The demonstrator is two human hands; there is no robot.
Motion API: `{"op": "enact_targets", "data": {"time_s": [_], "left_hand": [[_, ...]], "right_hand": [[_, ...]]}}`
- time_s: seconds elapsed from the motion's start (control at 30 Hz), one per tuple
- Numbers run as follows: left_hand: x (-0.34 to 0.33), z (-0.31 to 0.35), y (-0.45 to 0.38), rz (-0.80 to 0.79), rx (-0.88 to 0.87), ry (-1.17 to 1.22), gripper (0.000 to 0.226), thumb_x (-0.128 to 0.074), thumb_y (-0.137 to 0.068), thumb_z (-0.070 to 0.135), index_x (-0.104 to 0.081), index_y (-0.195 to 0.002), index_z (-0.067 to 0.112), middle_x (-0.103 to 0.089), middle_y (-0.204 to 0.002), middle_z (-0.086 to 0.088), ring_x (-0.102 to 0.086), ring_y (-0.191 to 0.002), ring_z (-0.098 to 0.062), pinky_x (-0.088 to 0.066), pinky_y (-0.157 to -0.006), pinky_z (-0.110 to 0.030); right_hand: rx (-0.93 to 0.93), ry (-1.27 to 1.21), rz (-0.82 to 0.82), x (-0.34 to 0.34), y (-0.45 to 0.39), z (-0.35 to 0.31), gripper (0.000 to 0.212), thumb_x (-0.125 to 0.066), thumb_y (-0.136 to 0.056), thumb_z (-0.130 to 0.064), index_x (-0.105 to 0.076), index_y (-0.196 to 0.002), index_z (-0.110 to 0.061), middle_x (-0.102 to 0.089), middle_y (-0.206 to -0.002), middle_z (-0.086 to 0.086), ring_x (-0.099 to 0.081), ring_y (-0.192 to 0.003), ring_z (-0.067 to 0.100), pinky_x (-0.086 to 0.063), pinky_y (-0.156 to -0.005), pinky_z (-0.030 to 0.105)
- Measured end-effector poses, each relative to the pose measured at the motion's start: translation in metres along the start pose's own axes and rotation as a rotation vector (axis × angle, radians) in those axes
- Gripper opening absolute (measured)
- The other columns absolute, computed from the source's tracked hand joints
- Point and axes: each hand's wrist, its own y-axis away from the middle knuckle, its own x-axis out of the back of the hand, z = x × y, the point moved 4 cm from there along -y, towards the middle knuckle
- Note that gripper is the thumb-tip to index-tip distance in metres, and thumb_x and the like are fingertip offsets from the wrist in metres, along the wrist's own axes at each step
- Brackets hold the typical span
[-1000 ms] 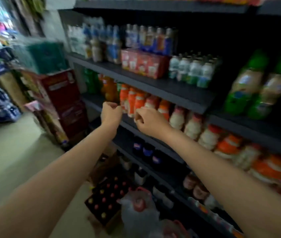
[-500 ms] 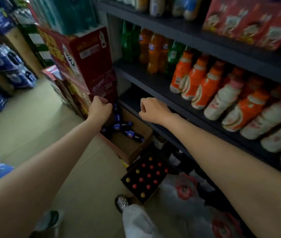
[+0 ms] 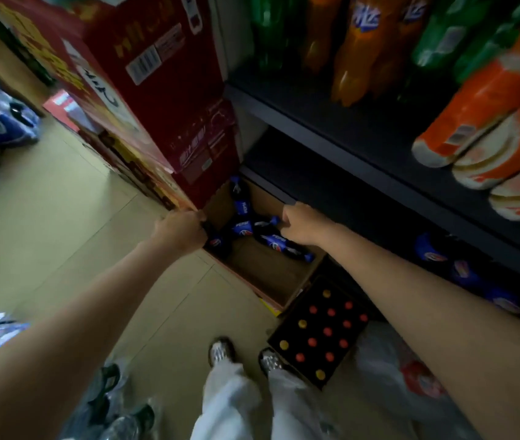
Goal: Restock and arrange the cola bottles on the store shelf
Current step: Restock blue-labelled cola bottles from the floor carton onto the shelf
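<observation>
An open cardboard box (image 3: 271, 277) stands on the floor by the shelf's foot. Several cola bottles (image 3: 243, 228) with blue labels lie loose in it. My left hand (image 3: 182, 231) is at the box's left corner, fingers curled, its knuckles against the neck end of a dark bottle (image 3: 217, 242). My right hand (image 3: 301, 223) hangs over the box's far side, fingers curled beside the cap of another bottle (image 3: 276, 241). Whether either hand grips a bottle is hidden. More cola bottles (image 3: 462, 271) lie on the bottom shelf (image 3: 379, 230) to the right.
Stacked red cartons (image 3: 163, 100) tower right behind the box. A black crate of bottles with red and yellow caps (image 3: 322, 331) sits by my feet, with plastic bags (image 3: 404, 376) beside it. Orange and green drinks (image 3: 357, 49) fill the shelf above. Bare floor (image 3: 62, 233) lies to the left.
The view has tilted down from the upper shelves to the floor. Both hands have dropped from shelf height to the open box of cola bottles, fingers staying curled.
</observation>
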Motion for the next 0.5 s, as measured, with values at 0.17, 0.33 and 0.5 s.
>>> {"op": "enact_targets", "data": {"time_s": [0.17, 0.33, 0.5], "left_hand": [[-0.065, -0.026, -0.113, -0.086, 0.135, 0.322, 0.045, -0.052, -0.088, 0.011, -0.044, -0.131, 0.003, -0.048, -0.130, -0.020, -0.052, -0.114, -0.033, -0.048, -0.085, -0.035], [-0.128, -0.062, -0.197, -0.158, 0.073, 0.111, 0.062, -0.050, -0.090, 0.015, -0.023, -0.145, 0.020, -0.017, -0.153, -0.013, -0.022, -0.137, -0.037, -0.029, -0.111, -0.049], [-0.185, -0.092, -0.263, -0.129, 0.152, 0.252, 0.058, -0.047, -0.092, 0.016, -0.026, -0.145, 0.023, -0.027, -0.144, -0.018, -0.039, -0.125, -0.039, -0.041, -0.101, -0.045]], "right_hand": [[-0.101, -0.274, -0.012, -0.051, -0.102, 0.002, 0.032, -0.049, -0.093, -0.014, -0.044, -0.124, -0.007, -0.053, -0.094, 0.001, -0.052, -0.075, 0.019, -0.045, -0.056, 0.020], [-0.039, -0.378, -0.011, -0.106, -0.195, -0.006, 0.050, -0.054, -0.090, -0.009, -0.037, -0.137, -0.016, -0.044, -0.139, 0.010, -0.046, -0.124, 0.025, -0.041, -0.101, 0.034], [-0.057, -0.400, 0.007, -0.158, -0.253, 0.015, 0.045, -0.054, -0.089, -0.005, -0.044, -0.132, -0.016, -0.047, -0.135, 0.009, -0.047, -0.124, 0.025, -0.041, -0.103, 0.034]]}}
